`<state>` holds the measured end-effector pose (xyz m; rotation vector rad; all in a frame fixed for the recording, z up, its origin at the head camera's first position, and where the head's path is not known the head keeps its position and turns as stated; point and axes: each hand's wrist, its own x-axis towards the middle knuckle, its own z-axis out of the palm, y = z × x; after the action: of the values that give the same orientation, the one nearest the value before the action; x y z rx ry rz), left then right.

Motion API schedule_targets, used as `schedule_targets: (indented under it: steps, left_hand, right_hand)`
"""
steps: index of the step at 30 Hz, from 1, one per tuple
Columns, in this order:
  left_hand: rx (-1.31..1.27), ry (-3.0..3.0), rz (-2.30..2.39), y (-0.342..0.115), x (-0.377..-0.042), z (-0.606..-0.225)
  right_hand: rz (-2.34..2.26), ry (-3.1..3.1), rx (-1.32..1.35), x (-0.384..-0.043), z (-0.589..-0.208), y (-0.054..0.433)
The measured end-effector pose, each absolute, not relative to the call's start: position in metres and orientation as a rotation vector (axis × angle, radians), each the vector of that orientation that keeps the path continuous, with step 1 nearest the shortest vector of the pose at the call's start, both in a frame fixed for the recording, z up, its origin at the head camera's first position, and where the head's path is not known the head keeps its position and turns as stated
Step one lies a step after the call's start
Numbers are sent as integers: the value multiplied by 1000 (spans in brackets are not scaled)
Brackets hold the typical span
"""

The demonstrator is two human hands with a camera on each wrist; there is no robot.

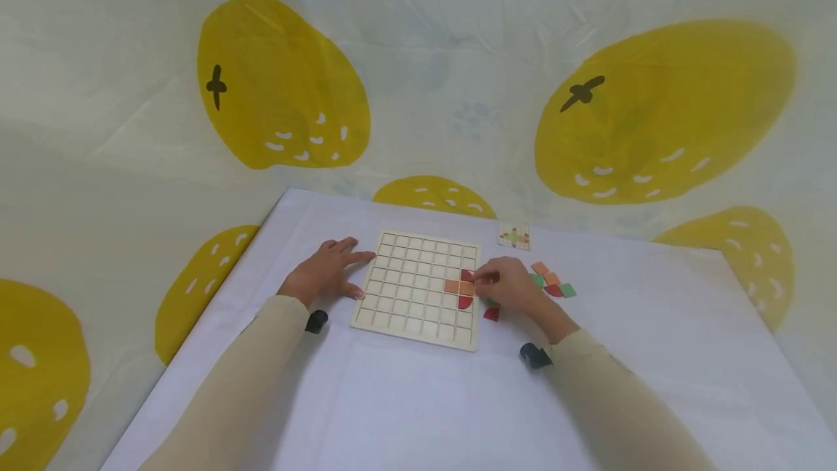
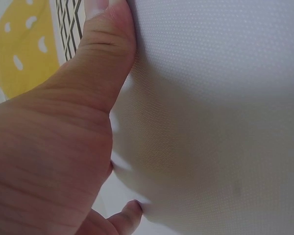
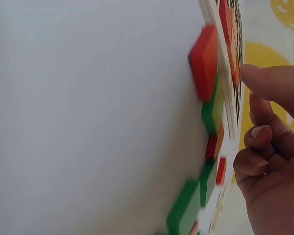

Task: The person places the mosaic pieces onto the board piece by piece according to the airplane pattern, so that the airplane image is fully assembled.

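A pale wooden grid board (image 1: 412, 286) lies on the table between both hands. My left hand (image 1: 323, 271) is spread at its left edge, index fingertip and thumb touching the rim; in the left wrist view the thumb (image 2: 105, 44) lies along it. Curled fingers of my right hand (image 1: 513, 283) reach over the right edge, tips right at a red quarter-circle tile (image 1: 466, 275) in a cell; I cannot tell whether they pinch it. Orange square tiles (image 1: 452, 286) and another red quarter-circle tile (image 1: 465, 302) sit in nearby cells.
Right of the board lie a loose red tile (image 1: 492, 314), orange tiles (image 1: 540, 268) and green tiles (image 1: 567, 290), some hidden behind the right hand. A small pattern card (image 1: 514, 236) lies by the table's back edge. Behind it hangs a cloth with yellow fruit prints (image 1: 281, 86).
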<state>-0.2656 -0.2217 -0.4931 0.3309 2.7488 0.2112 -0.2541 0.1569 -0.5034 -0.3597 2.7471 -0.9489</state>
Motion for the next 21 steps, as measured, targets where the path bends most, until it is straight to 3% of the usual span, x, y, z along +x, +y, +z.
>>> schedule_targets:
  steps: [21]
  left_hand:
    - [328,2745,219,-221,-262,-489]
  right_hand:
    - [-784,2763,-332,-255,-506,266]
